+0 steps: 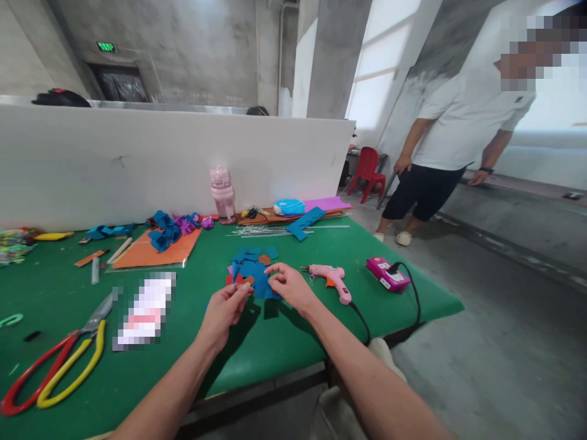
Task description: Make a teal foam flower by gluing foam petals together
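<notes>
Pinching one orange felt scrap [248, 280] in left hand [225, 307]; gripping one blue felt piece [262, 286] in right hand [290, 285], just above green table [284, 342]. On it: one glue gun [331, 278], one pink bottle [222, 192], scissors [59, 366] (count unclear).

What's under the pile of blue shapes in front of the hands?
A red scrap peeks out from the blue pile beside the left hand, which pinches a small scrap. The pile lies on the green table. Anything deeper is covered.
</notes>
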Demonstrator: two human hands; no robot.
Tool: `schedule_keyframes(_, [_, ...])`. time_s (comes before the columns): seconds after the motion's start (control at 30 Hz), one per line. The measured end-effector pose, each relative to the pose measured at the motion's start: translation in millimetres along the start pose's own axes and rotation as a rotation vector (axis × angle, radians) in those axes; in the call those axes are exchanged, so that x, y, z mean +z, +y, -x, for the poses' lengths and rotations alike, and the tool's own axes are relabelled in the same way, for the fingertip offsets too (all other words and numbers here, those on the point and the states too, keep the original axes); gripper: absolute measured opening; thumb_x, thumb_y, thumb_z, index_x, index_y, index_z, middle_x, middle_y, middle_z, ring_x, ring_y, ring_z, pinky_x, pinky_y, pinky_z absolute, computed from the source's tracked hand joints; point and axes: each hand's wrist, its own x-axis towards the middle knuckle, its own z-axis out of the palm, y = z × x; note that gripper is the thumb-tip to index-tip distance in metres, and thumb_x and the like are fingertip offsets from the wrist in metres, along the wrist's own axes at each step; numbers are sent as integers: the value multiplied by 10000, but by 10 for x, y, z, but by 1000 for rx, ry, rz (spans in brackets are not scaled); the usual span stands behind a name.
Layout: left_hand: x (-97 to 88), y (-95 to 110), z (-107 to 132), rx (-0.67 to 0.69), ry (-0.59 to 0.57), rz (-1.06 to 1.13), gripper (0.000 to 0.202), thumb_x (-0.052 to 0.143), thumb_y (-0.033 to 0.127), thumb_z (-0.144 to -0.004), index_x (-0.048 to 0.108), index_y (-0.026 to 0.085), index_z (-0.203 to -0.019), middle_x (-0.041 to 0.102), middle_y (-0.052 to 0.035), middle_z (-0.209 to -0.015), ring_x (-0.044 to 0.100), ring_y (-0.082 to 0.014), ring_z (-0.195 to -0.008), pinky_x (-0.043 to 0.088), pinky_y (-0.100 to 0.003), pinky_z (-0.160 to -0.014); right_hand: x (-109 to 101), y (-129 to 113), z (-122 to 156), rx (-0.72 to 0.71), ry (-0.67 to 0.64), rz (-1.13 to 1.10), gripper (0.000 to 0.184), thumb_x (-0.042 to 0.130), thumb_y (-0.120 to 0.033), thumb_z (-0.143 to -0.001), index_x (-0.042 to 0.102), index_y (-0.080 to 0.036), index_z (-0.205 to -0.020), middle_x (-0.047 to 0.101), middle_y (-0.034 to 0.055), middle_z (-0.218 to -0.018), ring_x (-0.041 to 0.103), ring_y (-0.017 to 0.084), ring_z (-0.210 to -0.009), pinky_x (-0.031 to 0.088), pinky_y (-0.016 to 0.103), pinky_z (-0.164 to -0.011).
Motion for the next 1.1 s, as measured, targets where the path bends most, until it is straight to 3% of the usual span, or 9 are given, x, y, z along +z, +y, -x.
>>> schedule_keyframes(0.27, [-20,-14,-21,8,25,-27,338,696,410,-593,571,129,-733,360,86,-442,248,-24,-353,149,-161,-340,3,-20,27,-43,-29,88,237,476,-191,-679,516,-168,-911,524,-59,-592,432,69,-497,349,188,-521])
schedule_keyframes(0.8, [-8,-25,-18,-11,22,-25,334,676,421,-606,563,129,-722,350,85,-436,236,-24,-348,131,-166,-342,3,-34,46,-22,-46,74,208,472,-189,-697,525,-164,-897,532,-53,-574,505,88,-530,402,203,-565])
schedule_keyframes(1.1, [-16,-3,-24,-22,49,-53,372,650,472,-623,586,124,-736,320,88,-429,204,-25,-344,111,-169,-339,-17,39,24,-50,-44,127,207,463,-167,-712,530,-165,-908,502,-68,-543,450,70,-493,367,184,-526])
